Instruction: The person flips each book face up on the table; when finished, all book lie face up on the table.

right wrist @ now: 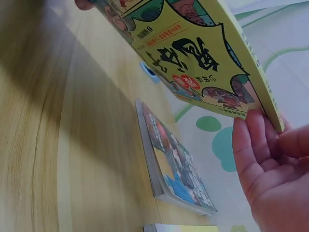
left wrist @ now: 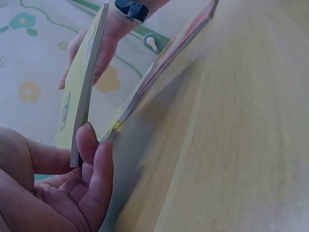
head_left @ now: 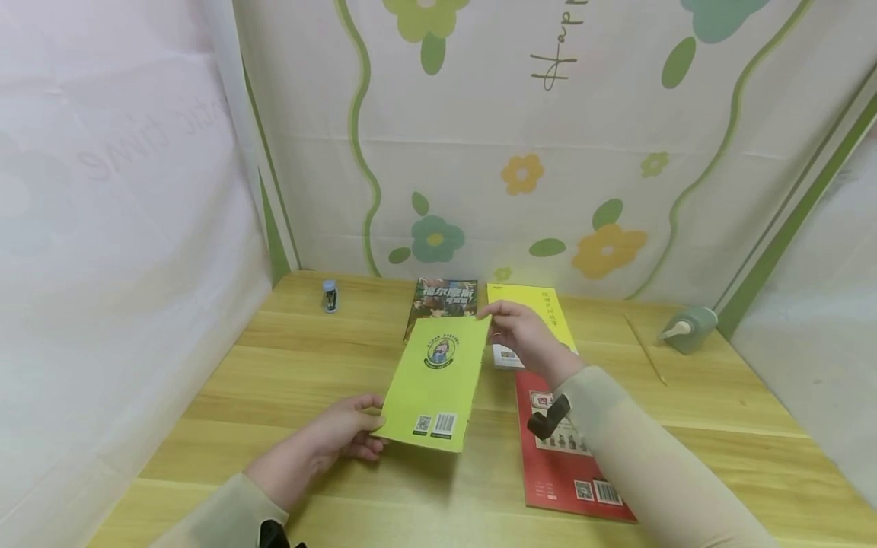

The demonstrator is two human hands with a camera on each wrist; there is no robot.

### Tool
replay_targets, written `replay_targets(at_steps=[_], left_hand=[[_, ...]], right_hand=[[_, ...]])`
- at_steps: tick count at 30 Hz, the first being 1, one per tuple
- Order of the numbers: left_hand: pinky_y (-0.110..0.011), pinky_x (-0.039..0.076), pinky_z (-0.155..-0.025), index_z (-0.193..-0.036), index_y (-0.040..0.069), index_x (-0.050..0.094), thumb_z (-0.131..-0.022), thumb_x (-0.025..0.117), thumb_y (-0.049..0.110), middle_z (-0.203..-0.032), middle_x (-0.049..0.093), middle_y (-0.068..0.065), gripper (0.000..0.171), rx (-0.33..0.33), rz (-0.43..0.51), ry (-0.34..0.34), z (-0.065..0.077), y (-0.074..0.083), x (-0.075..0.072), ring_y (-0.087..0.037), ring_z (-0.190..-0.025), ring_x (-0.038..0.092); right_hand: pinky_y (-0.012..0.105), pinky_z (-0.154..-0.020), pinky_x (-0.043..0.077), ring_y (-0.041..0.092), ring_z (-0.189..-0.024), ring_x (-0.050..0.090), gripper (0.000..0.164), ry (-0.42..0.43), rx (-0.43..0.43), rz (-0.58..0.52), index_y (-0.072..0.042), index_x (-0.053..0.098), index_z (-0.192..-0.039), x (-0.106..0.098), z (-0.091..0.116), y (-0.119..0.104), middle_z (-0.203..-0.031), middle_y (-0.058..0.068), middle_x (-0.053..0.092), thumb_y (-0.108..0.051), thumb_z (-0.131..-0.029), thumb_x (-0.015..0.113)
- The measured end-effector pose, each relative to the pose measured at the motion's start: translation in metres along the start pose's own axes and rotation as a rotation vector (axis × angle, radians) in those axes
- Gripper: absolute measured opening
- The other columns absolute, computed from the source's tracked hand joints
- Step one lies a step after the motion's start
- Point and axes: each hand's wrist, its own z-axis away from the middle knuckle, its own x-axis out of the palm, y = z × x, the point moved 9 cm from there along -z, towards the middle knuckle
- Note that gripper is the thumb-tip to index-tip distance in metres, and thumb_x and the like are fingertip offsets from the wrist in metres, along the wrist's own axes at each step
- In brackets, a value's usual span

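- A yellow-green book (head_left: 435,388) was held in the air above the wooden table (head_left: 274,396), tilted, with its back cover and barcode (head_left: 444,424) facing up; in the right wrist view, its illustrated front cover faced down.
- The left hand (head_left: 346,430) pinched the near left corner: the thumb lay on the back cover, and the other fingers were curled below.
- The right hand (head_left: 527,339) pinched the opposite far corner between thumb and fingers; how firmly it pressed, I cannot tell.
- The step in hand, as I judge, was handling this book with both hands, neither putting it down nor opening it.
- The next move, in my opinion, called for an equal pinch on both corners, because only these two points supported the book and it could bend or slip.
- Beyond it lay a dark illustrated book (head_left: 441,295), partly hidden, and a yellow-and-white book (head_left: 548,304); a red book (head_left: 548,476) lay partly under the right forearm.
- About containers: a small bottle (head_left: 330,298) stood at the far left, and a green bottle (head_left: 695,329) with pale nozzle lay at the far right, near a thin stick (head_left: 645,350). What they contained, I cannot tell.
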Motion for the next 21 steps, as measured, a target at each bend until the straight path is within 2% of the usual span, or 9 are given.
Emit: replay_targets(at_steps=[3, 9, 11, 15, 18, 21], left_hand=[[-0.035, 0.060, -0.068, -0.120, -0.002, 0.055, -0.095, 0.055, 0.007, -0.085, 0.065, -0.015, 0.026, 0.000, 0.008, -0.011, -0.001, -0.001, 0.001, -0.019, -0.070, 0.062], [-0.034, 0.058, -0.067, -0.122, -0.002, 0.055, -0.095, 0.055, 0.007, -0.080, 0.062, -0.011, 0.029, -0.003, 0.022, -0.018, -0.003, -0.003, 0.001, -0.017, -0.067, 0.059], [-0.032, 0.058, -0.065, -0.122, -0.002, 0.055, -0.095, 0.054, 0.007, -0.078, 0.061, -0.009, 0.029, -0.005, 0.025, -0.016, -0.003, -0.004, 0.001, -0.015, -0.065, 0.057], [-0.031, 0.057, -0.064, -0.122, -0.002, 0.054, -0.095, 0.054, 0.007, -0.076, 0.059, -0.007, 0.029, -0.010, 0.040, -0.018, -0.004, -0.005, 0.003, -0.014, -0.064, 0.055], [-0.030, 0.057, -0.063, -0.126, -0.003, 0.053, -0.096, 0.054, 0.007, -0.076, 0.058, -0.007, 0.032, -0.013, 0.051, -0.025, -0.004, -0.006, 0.005, -0.013, -0.063, 0.054], [-0.029, 0.057, -0.062, -0.130, -0.007, 0.050, -0.096, 0.054, 0.008, -0.076, 0.058, -0.007, 0.037, -0.014, 0.057, -0.044, -0.004, -0.006, 0.008, -0.013, -0.064, 0.053]], right_hand=[[0.046, -0.089, 0.053, 0.023, -0.083, 0.053, 0.026, -0.008, -0.013, 0.023, 0.008, 0.058, -0.120, 0.001, -0.001, -0.001, -0.093, 0.010, 0.049, 0.002, -0.099, 0.042], [0.057, -0.094, 0.049, 0.025, -0.090, 0.059, 0.026, -0.028, -0.058, 0.030, 0.010, 0.055, -0.120, 0.004, -0.001, -0.008, -0.109, 0.015, 0.058, 0.004, -0.097, 0.046], [0.057, -0.096, 0.048, 0.024, -0.096, 0.061, 0.027, -0.034, -0.073, 0.038, 0.010, 0.054, -0.122, 0.005, 0.000, -0.010, -0.117, 0.018, 0.059, 0.001, -0.097, 0.047], [0.055, -0.104, 0.042, 0.024, -0.112, 0.058, 0.027, -0.037, -0.098, 0.062, 0.008, 0.056, -0.122, 0.004, 0.001, -0.013, -0.129, 0.016, 0.057, -0.003, -0.098, 0.049], [0.052, -0.109, 0.038, 0.026, -0.122, 0.053, 0.025, -0.051, -0.120, 0.070, 0.005, 0.059, -0.120, 0.005, 0.002, -0.015, -0.132, 0.012, 0.057, -0.004, -0.097, 0.051], [0.049, -0.112, 0.035, 0.031, -0.129, 0.047, 0.027, -0.078, -0.141, 0.072, 0.007, 0.058, -0.121, 0.007, 0.002, -0.018, -0.133, 0.014, 0.057, -0.004, -0.097, 0.051]])
